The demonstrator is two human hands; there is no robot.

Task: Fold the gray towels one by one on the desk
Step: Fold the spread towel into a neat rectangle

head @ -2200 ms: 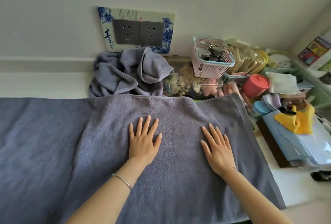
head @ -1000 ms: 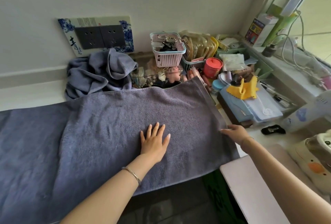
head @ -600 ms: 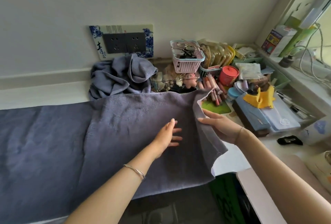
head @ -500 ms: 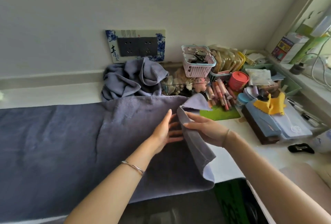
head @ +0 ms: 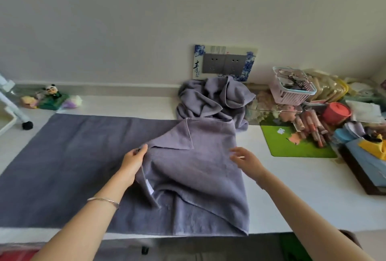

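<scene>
A long gray towel [head: 79,156] lies spread across the white desk [head: 292,194]. Its right end is folded over to the left and lies loosely rumpled as a flap [head: 196,169] on top. My left hand [head: 133,162] pinches the flap's left edge near its upper corner. My right hand [head: 246,160] is over the flap's right side with fingers spread and relaxed, holding nothing. A second gray towel [head: 213,100] sits crumpled in a heap against the wall behind the flap.
To the right lie a green mat [head: 296,146], a pink basket [head: 292,88], a red tub [head: 336,112] and several small items. Small toys [head: 50,99] sit at the back left. A double wall socket [head: 224,63] is above the heap.
My right hand carried the towel's right end over to the left and let it go. My left hand, flat on the towel before, now pinches the folded edge. The view swung left.
</scene>
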